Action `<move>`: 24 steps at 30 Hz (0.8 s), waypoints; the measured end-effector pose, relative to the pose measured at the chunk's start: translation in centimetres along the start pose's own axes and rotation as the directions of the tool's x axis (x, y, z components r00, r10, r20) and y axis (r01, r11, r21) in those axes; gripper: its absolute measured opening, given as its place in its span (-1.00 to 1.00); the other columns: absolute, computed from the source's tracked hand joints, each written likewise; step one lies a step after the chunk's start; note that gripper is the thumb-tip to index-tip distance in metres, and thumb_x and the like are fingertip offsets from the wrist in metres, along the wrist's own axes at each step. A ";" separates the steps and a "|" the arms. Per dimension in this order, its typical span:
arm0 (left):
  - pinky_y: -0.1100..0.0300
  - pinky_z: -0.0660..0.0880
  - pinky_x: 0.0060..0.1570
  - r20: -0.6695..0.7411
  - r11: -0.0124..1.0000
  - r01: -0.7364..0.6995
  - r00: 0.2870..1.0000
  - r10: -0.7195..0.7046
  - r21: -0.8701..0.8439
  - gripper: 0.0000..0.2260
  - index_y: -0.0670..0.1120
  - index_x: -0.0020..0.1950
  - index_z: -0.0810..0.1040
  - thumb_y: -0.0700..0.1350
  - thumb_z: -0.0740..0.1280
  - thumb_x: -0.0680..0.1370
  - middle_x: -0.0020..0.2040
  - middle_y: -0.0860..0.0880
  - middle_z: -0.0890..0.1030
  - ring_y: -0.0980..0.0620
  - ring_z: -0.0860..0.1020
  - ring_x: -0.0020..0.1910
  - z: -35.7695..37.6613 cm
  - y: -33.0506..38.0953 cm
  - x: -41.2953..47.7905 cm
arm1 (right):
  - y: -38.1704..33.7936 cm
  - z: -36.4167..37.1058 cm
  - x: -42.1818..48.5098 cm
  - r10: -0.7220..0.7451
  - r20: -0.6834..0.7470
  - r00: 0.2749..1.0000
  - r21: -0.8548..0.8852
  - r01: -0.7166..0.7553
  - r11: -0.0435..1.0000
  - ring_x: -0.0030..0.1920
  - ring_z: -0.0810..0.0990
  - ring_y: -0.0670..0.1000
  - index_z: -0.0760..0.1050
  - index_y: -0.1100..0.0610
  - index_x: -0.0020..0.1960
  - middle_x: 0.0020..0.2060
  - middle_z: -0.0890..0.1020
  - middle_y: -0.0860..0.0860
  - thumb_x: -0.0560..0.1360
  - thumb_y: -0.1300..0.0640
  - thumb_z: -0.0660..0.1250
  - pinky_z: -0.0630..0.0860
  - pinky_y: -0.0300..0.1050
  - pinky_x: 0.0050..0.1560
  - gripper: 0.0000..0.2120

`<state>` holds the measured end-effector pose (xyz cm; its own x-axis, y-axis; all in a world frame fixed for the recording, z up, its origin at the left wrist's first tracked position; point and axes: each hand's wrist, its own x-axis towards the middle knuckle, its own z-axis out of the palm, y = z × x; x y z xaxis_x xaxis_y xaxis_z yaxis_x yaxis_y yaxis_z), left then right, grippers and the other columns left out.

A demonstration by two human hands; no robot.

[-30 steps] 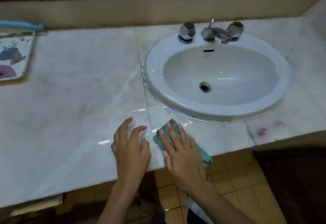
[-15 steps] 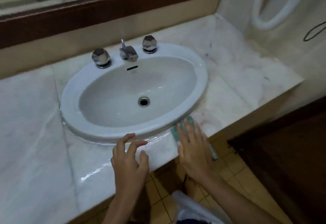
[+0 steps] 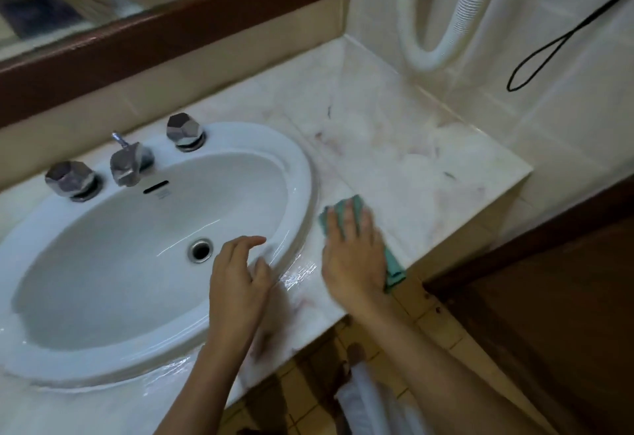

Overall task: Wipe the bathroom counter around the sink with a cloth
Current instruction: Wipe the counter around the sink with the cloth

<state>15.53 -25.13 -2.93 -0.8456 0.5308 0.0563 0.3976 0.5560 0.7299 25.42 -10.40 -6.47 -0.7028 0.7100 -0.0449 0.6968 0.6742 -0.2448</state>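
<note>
A white oval sink (image 3: 298, 174) is set into a pale marble counter (image 3: 411, 160). My right hand (image 3: 353, 253) lies flat, fingers straight, pressing a folded teal cloth (image 3: 394, 263) onto the counter just right of the sink rim. The cloth shows past my fingertips and at the counter's front edge. My left hand (image 3: 240, 280) hovers over the sink's front right rim with fingers loosely bent, holding nothing. A wet sheen lies on the counter between my hands.
A chrome faucet (image 3: 128, 163) with two faceted knobs (image 3: 70, 179) (image 3: 185, 131) stands at the sink's back. A tiled wall (image 3: 549, 108) with a white corrugated hose (image 3: 429, 54) and a black cord (image 3: 549, 47) bounds the counter's right end. Behind runs a wood-framed mirror (image 3: 171, 30).
My right hand has slid the cloth rightward along the front of the sink to its right side. My left hand has followed to the sink's front right rim. The view has swung right.
</note>
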 end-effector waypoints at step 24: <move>0.03 0.47 -0.21 0.073 0.904 0.060 0.992 -0.100 0.423 -0.58 -0.01 0.11 0.54 0.05 -0.05 0.53 -0.03 0.00 0.54 -0.10 0.48 -0.07 2.1 0.4 0.6 | 13.5 -4.2 3.3 -0.080 0.080 0.994 -0.122 0.089 0.988 0.53 0.08 0.14 0.05 -0.01 0.56 0.54 0.12 0.05 0.59 -0.02 -0.08 0.29 0.14 0.38 -0.47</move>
<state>15.92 -23.32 -4.04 -0.8529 0.5177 -0.0668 0.4595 0.8053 0.3747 33.06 1.87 -5.89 -0.7654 0.6354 -0.1020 0.6435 0.7547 -0.1278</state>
